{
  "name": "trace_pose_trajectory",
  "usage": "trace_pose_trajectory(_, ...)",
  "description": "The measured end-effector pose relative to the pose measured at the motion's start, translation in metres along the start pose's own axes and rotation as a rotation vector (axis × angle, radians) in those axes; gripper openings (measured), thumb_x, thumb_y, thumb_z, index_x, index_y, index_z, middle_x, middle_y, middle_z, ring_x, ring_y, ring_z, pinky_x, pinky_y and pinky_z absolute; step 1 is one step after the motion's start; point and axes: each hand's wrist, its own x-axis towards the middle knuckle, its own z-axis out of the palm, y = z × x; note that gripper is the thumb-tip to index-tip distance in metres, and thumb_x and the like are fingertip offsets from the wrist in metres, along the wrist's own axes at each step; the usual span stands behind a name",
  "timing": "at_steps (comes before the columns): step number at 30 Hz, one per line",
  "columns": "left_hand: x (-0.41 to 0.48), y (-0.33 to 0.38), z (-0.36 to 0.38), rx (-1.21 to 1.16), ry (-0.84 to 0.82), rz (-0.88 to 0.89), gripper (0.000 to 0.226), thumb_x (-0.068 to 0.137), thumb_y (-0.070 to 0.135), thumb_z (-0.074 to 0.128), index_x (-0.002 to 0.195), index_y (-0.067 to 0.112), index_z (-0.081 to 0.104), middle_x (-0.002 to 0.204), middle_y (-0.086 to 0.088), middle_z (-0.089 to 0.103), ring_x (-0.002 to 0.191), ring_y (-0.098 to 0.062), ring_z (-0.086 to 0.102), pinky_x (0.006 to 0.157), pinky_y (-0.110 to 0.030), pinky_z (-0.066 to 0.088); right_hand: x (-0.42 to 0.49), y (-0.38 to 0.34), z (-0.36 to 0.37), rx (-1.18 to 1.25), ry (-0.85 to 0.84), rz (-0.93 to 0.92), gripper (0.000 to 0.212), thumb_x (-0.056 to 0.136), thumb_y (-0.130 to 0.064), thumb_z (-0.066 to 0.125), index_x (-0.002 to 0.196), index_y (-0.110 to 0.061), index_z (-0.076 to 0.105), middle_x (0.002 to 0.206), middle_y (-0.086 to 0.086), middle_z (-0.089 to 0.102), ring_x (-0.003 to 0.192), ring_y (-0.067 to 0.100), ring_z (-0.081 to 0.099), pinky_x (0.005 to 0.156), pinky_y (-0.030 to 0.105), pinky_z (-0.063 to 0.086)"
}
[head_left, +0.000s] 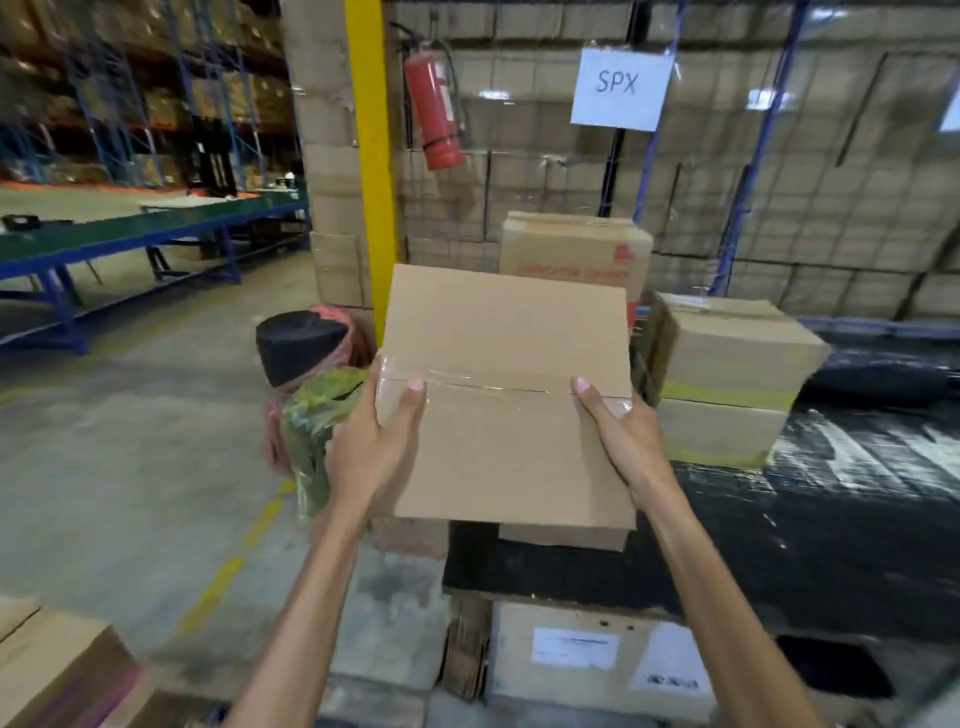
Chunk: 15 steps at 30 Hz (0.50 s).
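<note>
Warehouse aisle, concrete floor (130, 441) with a dashed yellow line (234, 561); racking at far left, wrapped carton wall behind.

Task item: cardboard box (506, 395), closed, top seam sealed with clear tape (488, 387). It is held off any surface, at centre of view, top face tilted toward the camera. It sits above the near edge of a black-sheeted surface (831, 493).

Left hand (371, 441): grasps the box's left side, thumb lying across the top face at the tape line, remaining fingers wrapped round the edge and mostly hidden.

Right hand (621, 436): grasps the box's right side in the same way, thumb on top at the tape end, fingers out of sight below.

Surroundings:
- Two stacked cartons (727, 374) with yellow tape bands rest on the black sheet, just right of the held box.
- Taller carton with red print (571, 249) stands behind the held box, partly hidden by it.
- Green-wrapped bundle (311, 426) and black bundle (296, 348) on the floor, left of the box.
- Yellow post (369, 156) with red fire extinguisher (434, 109) beside it.
- White sheet marked "SPX" (618, 88) hangs on the carton wall.
- Labelled carton (582, 654) under the black surface, near the bottom edge.
- Green-topped bench (130, 223) on a blue frame at left.
</note>
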Motion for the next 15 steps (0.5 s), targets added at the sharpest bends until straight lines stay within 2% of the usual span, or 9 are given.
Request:
trace_pose_trajectory(2,0.034,0.005,0.042,-0.029,-0.036,0.008,0.069,0.088,0.083,0.04,0.151,0.056,0.029,0.144,-0.002,0.061,0.132,-0.037,0.054,0.11,-0.05,0.042,0.046,0.012,-0.012,-0.029,0.029,0.016,0.082,0.065,-0.089,0.066,0.131,-0.041,0.062,0.119,-0.021,0.071,0.116,0.011,0.064,0.105,0.043,0.05)
trace_pose_trajectory(6,0.101,0.011,0.132,-0.092,-0.129,-0.046,0.063,0.089,0.079,0.043,0.147,0.055,0.038,0.139,0.007,0.063,0.129,-0.031,0.057,0.107,-0.047,0.043,0.133,0.05,-0.032,-0.087,0.054,0.092,0.076,0.07,-0.083,0.067,0.128,-0.035,0.066,0.118,-0.016,0.072,0.115,0.014,0.065,0.104,0.044,0.05)
trace_pose_trajectory(11,0.153,0.007,0.211,-0.051,-0.245,-0.172,0.064,0.093,0.075,0.043,0.151,0.049,0.038,0.15,0.001,0.055,0.138,-0.036,0.047,0.113,-0.051,0.033,0.204,0.087,-0.041,-0.176,0.024,0.187,0.051,0.085,-0.067,0.065,0.122,-0.032,0.065,0.124,-0.005,0.068,0.116,0.021,0.061,0.103,0.042,0.047)
trace_pose_trajectory(15,0.187,0.005,0.27,-0.041,-0.334,-0.216,0.059,0.096,0.067,0.046,0.15,0.042,0.044,0.149,-0.001,0.056,0.137,-0.035,0.049,0.113,-0.048,0.036,0.258,0.118,-0.052,-0.214,-0.021,0.297,0.061,0.087,-0.068,0.061,0.131,-0.026,0.062,0.123,-0.006,0.064,0.113,0.021,0.06,0.101,0.041,0.047)
